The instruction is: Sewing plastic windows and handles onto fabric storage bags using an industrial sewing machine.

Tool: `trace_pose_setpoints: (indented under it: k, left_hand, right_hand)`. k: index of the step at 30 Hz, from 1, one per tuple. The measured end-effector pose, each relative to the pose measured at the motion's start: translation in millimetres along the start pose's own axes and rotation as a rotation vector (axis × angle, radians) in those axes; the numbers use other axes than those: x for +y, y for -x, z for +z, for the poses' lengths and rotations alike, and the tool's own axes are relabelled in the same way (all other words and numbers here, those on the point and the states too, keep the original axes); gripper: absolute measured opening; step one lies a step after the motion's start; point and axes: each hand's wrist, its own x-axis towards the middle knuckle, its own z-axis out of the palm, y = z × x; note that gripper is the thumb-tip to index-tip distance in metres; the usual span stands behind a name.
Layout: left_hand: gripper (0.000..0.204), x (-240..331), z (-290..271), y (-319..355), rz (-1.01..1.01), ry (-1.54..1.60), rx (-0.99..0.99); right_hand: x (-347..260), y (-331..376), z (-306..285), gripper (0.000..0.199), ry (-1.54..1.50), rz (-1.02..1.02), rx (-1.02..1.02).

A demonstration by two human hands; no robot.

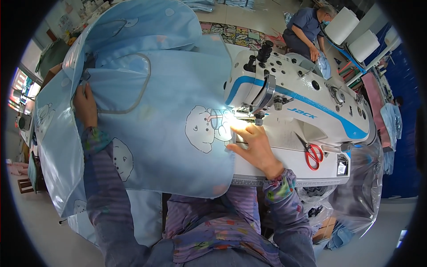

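Note:
A large, shiny light blue cloth printed with white cartoon animals spreads over the sewing table and hangs down at the front. A flap edged in grey binding lies on it. My left hand grips the cloth at the left, beside a raised fold; its fingertips are partly hidden. My right hand rests at the cloth's right edge beside the needle area, with index finger stretched out and thumb apart on the edge. The white and blue sewing machine stands at the right, its lamp glaring over the needle and hiding detail.
Red-handled scissors lie on the machine bed, right of my right hand. White thread cones stand at the upper right. Another person bends over blue material behind the machine. Clear plastic bags hang beside the table's right end.

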Motion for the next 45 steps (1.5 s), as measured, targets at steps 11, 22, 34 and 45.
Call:
trace_pose_setpoints:
  k: [11, 22, 34, 45]
  left_hand:
    - [0.061, 158.8, -53.7, 67.4, 0.243, 0.421, 0.021]
    - [0.046, 141.9, -156.1, 183.7, 0.919, 0.7, -0.851]
    - [0.036, 161.0, -127.6, 149.9, 1.0, 0.604, -0.706]
    - [0.03, 172.1, -89.4, 128.5, 0.918, 0.643, -0.678]
  right_hand:
    - [15.3, -8.0, -3.7, 0.054, 0.081, 0.046, -0.001]
    - [15.2, -16.3, -5.9, 0.049, -0.06, -0.022, 0.012]
    - [13.1, -16.5, -4.3, 0.049, -0.036, -0.02, 0.029]
    - [11.8, -12.8, -2.3, 0.044, 0.024, -0.02, -0.012]
